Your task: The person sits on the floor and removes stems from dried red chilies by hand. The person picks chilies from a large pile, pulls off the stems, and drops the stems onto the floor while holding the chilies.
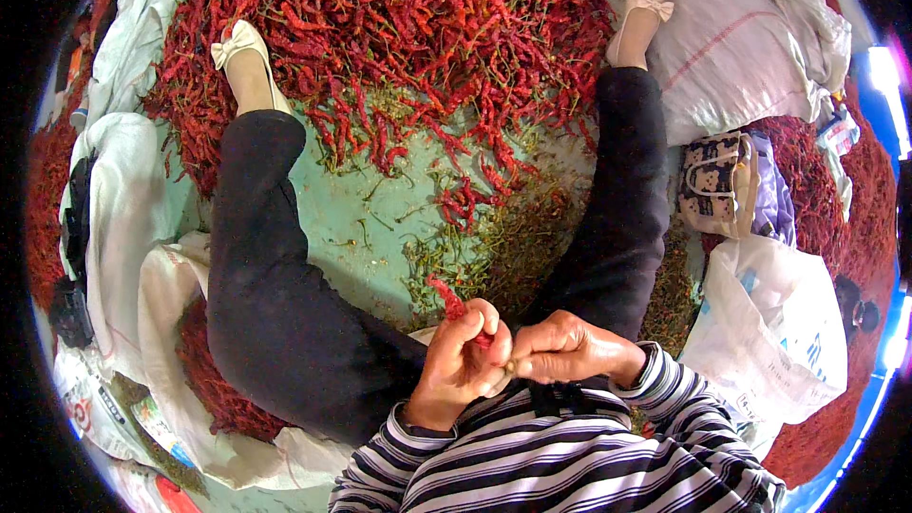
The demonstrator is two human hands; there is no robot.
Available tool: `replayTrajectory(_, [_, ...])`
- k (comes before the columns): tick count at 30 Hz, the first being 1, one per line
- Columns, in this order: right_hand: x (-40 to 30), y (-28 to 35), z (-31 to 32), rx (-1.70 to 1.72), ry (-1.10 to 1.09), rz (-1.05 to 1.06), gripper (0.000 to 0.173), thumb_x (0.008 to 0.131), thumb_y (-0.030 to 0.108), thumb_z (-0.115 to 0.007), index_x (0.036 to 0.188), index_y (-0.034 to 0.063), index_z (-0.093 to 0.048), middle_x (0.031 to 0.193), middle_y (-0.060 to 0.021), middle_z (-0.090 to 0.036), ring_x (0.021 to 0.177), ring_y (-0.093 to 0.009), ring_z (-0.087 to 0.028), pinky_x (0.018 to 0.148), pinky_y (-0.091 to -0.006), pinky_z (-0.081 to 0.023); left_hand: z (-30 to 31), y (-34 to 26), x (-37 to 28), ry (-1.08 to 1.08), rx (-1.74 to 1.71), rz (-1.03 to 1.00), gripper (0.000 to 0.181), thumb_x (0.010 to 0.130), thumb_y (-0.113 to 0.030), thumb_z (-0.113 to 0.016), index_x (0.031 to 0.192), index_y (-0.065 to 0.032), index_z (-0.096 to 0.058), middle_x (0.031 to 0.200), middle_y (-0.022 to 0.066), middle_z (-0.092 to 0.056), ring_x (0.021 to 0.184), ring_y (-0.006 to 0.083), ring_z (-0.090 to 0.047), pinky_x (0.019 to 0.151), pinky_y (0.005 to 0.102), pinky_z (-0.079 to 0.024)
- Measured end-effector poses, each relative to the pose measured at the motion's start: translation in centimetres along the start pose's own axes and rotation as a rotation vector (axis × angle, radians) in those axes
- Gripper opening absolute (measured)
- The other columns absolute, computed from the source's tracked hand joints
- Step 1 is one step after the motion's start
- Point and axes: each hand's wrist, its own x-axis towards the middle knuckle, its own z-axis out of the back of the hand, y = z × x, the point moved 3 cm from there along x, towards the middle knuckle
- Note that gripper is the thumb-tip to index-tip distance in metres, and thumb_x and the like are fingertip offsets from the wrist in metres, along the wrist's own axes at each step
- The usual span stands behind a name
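Observation:
My left hand (467,356) is closed around a dried red chili pepper (450,301), whose wrinkled end sticks up out of the fist. Against it, my right hand (563,349) pinches thumb and forefinger at the lower end of the fist, where a small pale-green bit, perhaps a chili stem, shows. A large heap of dried red chilies (399,21) spreads between and beyond my feet. Green chili stems (456,256) lie loose on the pale green floor (342,228), between my legs and just beyond my hands.
A full white woven sack (734,50) rests by my right foot, with a patterned bag (716,185) and a white printed sack (776,328) nearer me. On the left, an open woven sack (167,299) holds red chilies, beside a white cloth or sack (125,192).

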Motion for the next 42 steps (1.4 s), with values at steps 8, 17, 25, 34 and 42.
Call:
replayTrajectory(8, [2.0, -5.9, 8.2, -0.410, -0.611, -0.452, 0.035, 0.077, 0.009, -0.059, 0.110, 0.0016, -0.046, 0.062, -0.0034, -0.058, 0.054, -0.008, -0.055, 0.047, -0.0218, -0.044, -1.0, -0.3, 1.2, 0.175, 0.951, -0.277, 0.017, 0.078, -0.013, -0.060, 0.090, -0.0066, -0.050, 0.105, 0.0134, -0.051, 0.084, 0.0215, -0.054, 0.073, 0.0305, -0.043])
replayTrajectory(17, [12.0, -13.0, 12.2, -1.094, -0.397, -0.293, 0.032, 0.076, 0.032, -0.056, 0.077, 0.0003, -0.053, 0.077, -0.0204, -0.057, 0.075, -0.039, -0.054, 0.068, -0.0446, -0.043, 0.7, 0.8, 1.8, -0.017, 1.104, 0.004, 0.007, 0.082, -0.013, -0.054, 0.083, -0.0057, -0.052, 0.075, 0.0039, -0.054, 0.072, 0.0150, -0.055, 0.066, 0.0280, -0.045])
replayTrajectory(25, [4.2, -6.1, 9.7, -0.700, -0.536, -0.157, 0.018, 0.077, 0.018, -0.058, 0.079, 0.0009, -0.055, 0.067, -0.0167, -0.055, 0.062, -0.033, -0.055, 0.053, -0.0372, -0.044, 2.5, -0.5, 2.5, -0.329, 0.896, -0.413, 0.019, 0.086, -0.014, -0.049, 0.101, -0.0015, -0.048, 0.079, 0.0033, -0.056, 0.060, 0.0069, -0.048, 0.054, 0.0196, -0.041])
replayTrajectory(34, [-0.7, -2.6, 1.1, -0.160, -0.300, -0.150, 0.015, 0.083, 0.014, -0.054, 0.079, 0.0001, -0.056, 0.061, -0.0044, -0.054, 0.046, -0.009, -0.052, 0.042, -0.0215, -0.041, 1.1, 0.5, 1.5, -0.124, 0.580, -0.201, 0.008, 0.085, -0.013, -0.051, 0.092, -0.0078, -0.052, 0.089, 0.0060, -0.053, 0.057, 0.0090, -0.045, 0.048, 0.0207, -0.037])
replayTrajectory(42, [-0.4, -3.5, -1.0, 0.562, -0.170, -0.099, 0.024, 0.088, 0.022, -0.047, 0.078, 0.0022, -0.056, 0.058, -0.0018, -0.050, 0.040, -0.008, -0.043, 0.037, -0.0200, -0.035, -0.4, 0.2, 0.2, -0.084, 0.380, -0.133, 0.026, 0.091, -0.032, -0.037, 0.081, -0.0081, -0.042, 0.067, 0.0026, -0.045, 0.048, 0.0074, -0.037, 0.046, 0.0201, -0.032])
